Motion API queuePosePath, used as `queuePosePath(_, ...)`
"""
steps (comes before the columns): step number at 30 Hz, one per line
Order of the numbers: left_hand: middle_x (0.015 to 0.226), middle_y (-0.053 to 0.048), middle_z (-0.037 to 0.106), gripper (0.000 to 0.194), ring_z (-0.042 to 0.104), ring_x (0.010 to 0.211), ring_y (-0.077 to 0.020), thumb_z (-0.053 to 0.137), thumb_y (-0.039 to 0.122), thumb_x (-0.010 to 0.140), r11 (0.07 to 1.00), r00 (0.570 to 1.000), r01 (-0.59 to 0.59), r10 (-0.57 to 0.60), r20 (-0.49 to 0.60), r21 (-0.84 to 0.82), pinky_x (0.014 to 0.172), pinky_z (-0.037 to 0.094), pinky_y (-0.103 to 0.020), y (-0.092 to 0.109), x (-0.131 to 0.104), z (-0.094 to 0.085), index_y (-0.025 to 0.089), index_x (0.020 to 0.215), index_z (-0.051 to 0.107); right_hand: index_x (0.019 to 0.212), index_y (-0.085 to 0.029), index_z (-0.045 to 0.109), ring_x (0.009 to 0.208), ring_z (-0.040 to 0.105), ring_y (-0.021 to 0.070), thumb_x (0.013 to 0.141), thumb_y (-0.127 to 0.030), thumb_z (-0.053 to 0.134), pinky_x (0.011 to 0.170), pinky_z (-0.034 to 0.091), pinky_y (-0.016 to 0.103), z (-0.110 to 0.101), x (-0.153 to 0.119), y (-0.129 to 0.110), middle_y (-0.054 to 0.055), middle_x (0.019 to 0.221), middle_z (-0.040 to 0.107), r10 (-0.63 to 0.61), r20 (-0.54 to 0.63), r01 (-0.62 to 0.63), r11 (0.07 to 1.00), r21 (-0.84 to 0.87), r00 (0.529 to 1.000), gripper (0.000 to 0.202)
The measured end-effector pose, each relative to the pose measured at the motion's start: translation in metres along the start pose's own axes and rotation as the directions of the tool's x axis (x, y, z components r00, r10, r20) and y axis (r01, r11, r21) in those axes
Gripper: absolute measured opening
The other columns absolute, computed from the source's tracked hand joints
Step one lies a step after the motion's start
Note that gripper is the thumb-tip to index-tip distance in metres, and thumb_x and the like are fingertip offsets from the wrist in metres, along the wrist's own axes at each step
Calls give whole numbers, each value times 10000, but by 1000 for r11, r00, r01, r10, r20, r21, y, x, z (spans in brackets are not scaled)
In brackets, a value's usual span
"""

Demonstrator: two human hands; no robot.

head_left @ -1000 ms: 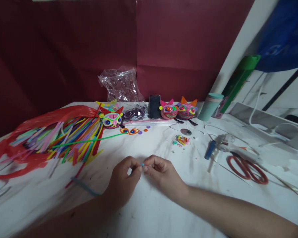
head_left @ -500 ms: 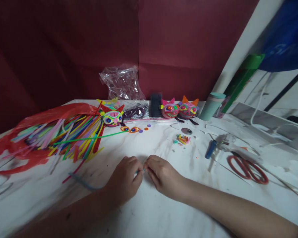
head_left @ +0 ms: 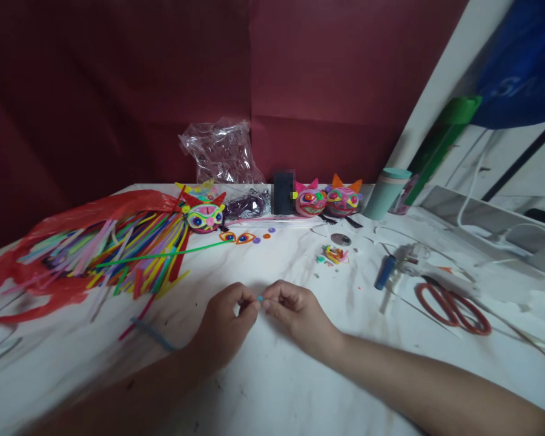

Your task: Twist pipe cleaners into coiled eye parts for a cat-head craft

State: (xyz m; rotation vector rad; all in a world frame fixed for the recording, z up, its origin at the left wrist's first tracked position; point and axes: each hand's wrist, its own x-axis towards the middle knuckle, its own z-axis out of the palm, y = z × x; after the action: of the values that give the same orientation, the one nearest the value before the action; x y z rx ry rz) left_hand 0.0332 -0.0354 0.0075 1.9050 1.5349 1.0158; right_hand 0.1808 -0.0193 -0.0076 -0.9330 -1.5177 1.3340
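A tiny blue piece (head_left: 260, 298), perhaps coiled pipe cleaner, sits between the fingertips of both hands, just above the table. My left hand (head_left: 229, 321) pinches it from the left, thumb against forefinger. From the other side my right hand (head_left: 300, 312) meets it with a closed pinch. A blue-grey pipe cleaner (head_left: 152, 334) lies by my left wrist, its near end hidden by the forearm. Beyond the hands are two orange eye shapes with blue centres (head_left: 244, 238), with a few small purple and orange discs (head_left: 267, 236) beside them.
Many coloured pipe cleaners (head_left: 131, 254) spill from a red plastic bag (head_left: 118, 203) on the left. Several decorated animal heads (head_left: 311, 201) line the back edge. To the right are red-handled scissors (head_left: 454, 309), a blue-handled tool (head_left: 385, 272), colourful scraps (head_left: 333, 254) and a green cylinder (head_left: 387, 194).
The fingers have shifted slightly, and more of the blue piece shows between them. My right hand's fingers are less tightly curled. The camera view has moved a little.
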Motion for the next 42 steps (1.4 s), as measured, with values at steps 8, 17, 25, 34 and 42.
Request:
queuePosePath(8, 576, 47, 511, 112, 473, 558, -99, 475, 165, 720, 990, 997, -61, 54, 63, 130, 532, 350, -199, -6, 1, 1, 179, 614, 509, 731, -164, 526, 579, 417, 100, 818, -208, 475, 527, 339, 209, -5, -2, 4, -21, 627, 472, -117, 50, 126, 957, -262, 992, 111)
queuePosePath(17, 635, 8, 534, 149, 496, 666, -140, 436, 120, 748, 933, 955, -287, 262, 139, 215, 652, 367, -261, -8, -1, -1, 179, 617, 475, 762, -164, 521, 694, 495, 142, 801, -77, 419, 645, 396, 252, -12, -2, -3, 39, 738, 526, -310, 297, 427, 726, -540, 903, 139)
queuePosePath(25, 582, 38, 466, 128, 451, 559, -105, 436, 122, 712, 995, 995, -94, 94, -24, 33, 527, 349, -209, -1, 0, -3, 183, 600, 451, 745, -148, 577, 582, 435, 106, 776, -327, 549, 545, 357, 230, -4, 1, -4, -9, 627, 511, 39, 106, -31, 997, -77, 994, 184)
queuePosePath(34, 622, 26, 500, 140, 481, 615, -114, 443, 141, 743, 993, 993, -117, 117, -19, 27, 579, 375, -224, -3, -5, 5, 179, 610, 467, 715, -162, 511, 571, 400, 102, 781, -382, 544, 516, 328, 220, -1, -3, 0, -24, 606, 452, -7, 35, 10, 997, -80, 999, 232)
queuePosePath(42, 652, 24, 528, 136, 497, 645, -126, 439, 137, 775, 975, 983, -177, 167, 81, 133, 603, 375, -237, -12, -1, 2, 185, 653, 479, 743, -168, 517, 661, 475, 127, 800, -123, 455, 610, 378, 235, -11, -1, -5, 15, 712, 507, -259, 194, 322, 810, -491, 946, 96)
